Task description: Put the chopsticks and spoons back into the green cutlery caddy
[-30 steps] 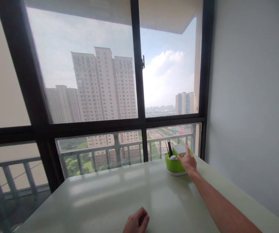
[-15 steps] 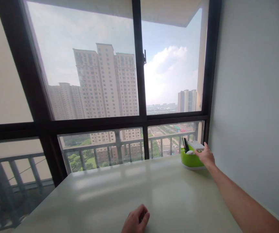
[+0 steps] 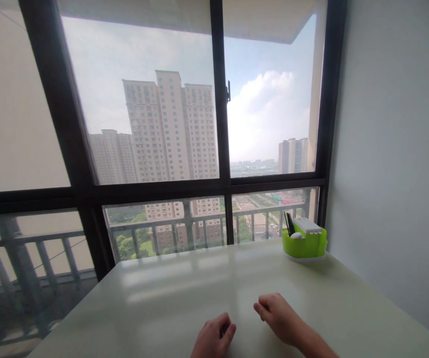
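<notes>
Both my hands rest on the pale glossy table [image 3: 184,298] near its front edge. My left hand [image 3: 212,338] lies with its fingers curled under and holds nothing. Just right of it, my right hand [image 3: 276,315] lies palm down with fingers loosely bent, also holding nothing. A lime green holder [image 3: 304,245] stands in the far right corner of the table, well beyond both hands. It carries a white ridged piece [image 3: 307,225], dark sticks [image 3: 289,223] and a small white rounded item.
A large dark-framed window [image 3: 222,149] runs along the table's far edge, with a balcony railing and tower blocks outside. A plain grey wall [image 3: 393,149] borders the table on the right.
My right hand let go of the green holder at the far right corner and drew back to the near edge beside my left hand. The holder now stands further right than one second ago.
</notes>
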`<control>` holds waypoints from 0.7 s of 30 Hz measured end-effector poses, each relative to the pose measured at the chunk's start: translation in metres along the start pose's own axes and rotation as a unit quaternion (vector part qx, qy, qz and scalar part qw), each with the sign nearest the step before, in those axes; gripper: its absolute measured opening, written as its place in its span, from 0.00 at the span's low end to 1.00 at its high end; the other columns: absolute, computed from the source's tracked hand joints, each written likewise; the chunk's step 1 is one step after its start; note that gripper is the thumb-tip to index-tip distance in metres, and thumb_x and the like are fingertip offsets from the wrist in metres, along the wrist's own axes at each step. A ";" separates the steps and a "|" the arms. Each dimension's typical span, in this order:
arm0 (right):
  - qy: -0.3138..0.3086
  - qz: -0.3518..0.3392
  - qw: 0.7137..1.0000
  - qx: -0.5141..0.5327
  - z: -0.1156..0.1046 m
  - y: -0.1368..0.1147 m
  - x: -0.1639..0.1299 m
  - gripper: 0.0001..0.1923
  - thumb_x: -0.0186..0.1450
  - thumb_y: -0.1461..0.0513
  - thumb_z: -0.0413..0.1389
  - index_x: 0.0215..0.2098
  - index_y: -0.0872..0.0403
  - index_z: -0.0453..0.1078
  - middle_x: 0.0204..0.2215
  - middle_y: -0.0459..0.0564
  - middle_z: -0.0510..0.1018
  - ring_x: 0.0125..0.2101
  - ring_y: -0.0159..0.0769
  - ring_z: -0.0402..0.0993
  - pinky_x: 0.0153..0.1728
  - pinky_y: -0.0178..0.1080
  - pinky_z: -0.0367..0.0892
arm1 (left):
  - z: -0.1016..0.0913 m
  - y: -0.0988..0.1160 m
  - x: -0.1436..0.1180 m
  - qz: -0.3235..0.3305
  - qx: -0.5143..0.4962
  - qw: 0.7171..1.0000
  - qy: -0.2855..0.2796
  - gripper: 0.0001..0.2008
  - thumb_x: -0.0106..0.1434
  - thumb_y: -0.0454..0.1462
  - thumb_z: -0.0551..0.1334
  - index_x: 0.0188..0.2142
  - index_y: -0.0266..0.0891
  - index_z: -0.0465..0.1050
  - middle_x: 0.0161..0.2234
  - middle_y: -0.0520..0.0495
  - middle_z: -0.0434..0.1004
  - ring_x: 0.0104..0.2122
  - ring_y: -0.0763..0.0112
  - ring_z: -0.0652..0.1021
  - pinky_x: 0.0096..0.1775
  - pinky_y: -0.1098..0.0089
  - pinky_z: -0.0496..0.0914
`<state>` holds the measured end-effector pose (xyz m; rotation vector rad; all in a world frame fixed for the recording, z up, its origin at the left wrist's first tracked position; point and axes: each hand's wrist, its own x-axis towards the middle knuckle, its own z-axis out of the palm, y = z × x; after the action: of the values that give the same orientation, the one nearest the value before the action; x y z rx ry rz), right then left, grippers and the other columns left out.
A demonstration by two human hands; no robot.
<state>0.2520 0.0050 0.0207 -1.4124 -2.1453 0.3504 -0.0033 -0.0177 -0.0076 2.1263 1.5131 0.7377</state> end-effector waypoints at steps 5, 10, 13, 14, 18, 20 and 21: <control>-0.043 -0.076 0.986 -0.145 0.034 -0.029 -0.018 0.08 0.67 0.58 0.55 0.32 0.50 0.74 0.31 0.50 0.83 0.32 0.41 0.79 0.32 0.36 0.59 | 0.003 0.002 -0.005 -0.004 0.080 0.997 0.014 0.19 0.69 0.46 0.55 0.24 0.41 0.68 0.25 0.51 0.73 0.29 0.69 0.70 0.33 0.69 0.55; -0.025 -0.073 0.987 -0.141 0.029 -0.027 -0.020 0.08 0.67 0.58 0.56 0.30 0.50 0.72 0.28 0.48 0.81 0.31 0.40 0.78 0.31 0.36 0.57 | 0.005 0.006 -0.009 0.005 0.106 0.994 0.024 0.17 0.70 0.45 0.56 0.27 0.41 0.71 0.27 0.49 0.76 0.31 0.67 0.73 0.35 0.68 0.56; 0.000 -0.074 0.990 -0.124 0.029 -0.023 -0.019 0.10 0.68 0.59 0.54 0.29 0.50 0.70 0.26 0.46 0.79 0.29 0.38 0.77 0.31 0.36 0.56 | 0.001 0.018 -0.010 0.005 0.120 0.992 0.025 0.17 0.71 0.44 0.55 0.28 0.42 0.72 0.30 0.48 0.78 0.33 0.65 0.75 0.37 0.68 0.59; 0.009 -0.076 0.990 -0.117 0.029 -0.022 -0.019 0.10 0.69 0.59 0.54 0.28 0.50 0.70 0.26 0.46 0.79 0.29 0.38 0.76 0.31 0.36 0.56 | -0.002 0.025 -0.012 0.006 0.123 0.992 0.022 0.16 0.72 0.44 0.54 0.30 0.42 0.73 0.31 0.48 0.78 0.35 0.64 0.76 0.38 0.68 0.60; 0.036 -0.099 0.992 -0.076 0.027 -0.013 -0.022 0.11 0.72 0.58 0.50 0.32 0.50 0.67 0.26 0.45 0.78 0.27 0.36 0.74 0.31 0.35 0.56 | -0.030 0.065 -0.042 0.031 0.129 0.990 -0.042 0.13 0.71 0.45 0.56 0.45 0.43 0.75 0.46 0.45 0.79 0.46 0.62 0.77 0.49 0.68 0.66; 0.041 -0.105 0.992 -0.053 0.027 -0.004 -0.024 0.11 0.73 0.55 0.49 0.34 0.49 0.67 0.24 0.44 0.76 0.25 0.36 0.72 0.30 0.35 0.56 | -0.058 0.085 -0.072 0.053 0.105 0.991 -0.060 0.18 0.68 0.47 0.61 0.54 0.46 0.72 0.53 0.46 0.76 0.53 0.62 0.75 0.55 0.69 0.65; 0.039 -0.102 0.993 -0.042 0.028 0.002 -0.024 0.11 0.73 0.54 0.48 0.36 0.49 0.67 0.23 0.43 0.75 0.24 0.36 0.71 0.29 0.35 0.56 | -0.076 0.092 -0.090 0.054 0.097 0.992 -0.058 0.20 0.67 0.48 0.62 0.56 0.49 0.71 0.55 0.47 0.76 0.55 0.63 0.75 0.55 0.69 0.65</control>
<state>0.2453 -0.0140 -0.0106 -1.2161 -2.2371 0.1267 -0.0093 -0.1289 0.0921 2.3655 1.4708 0.5087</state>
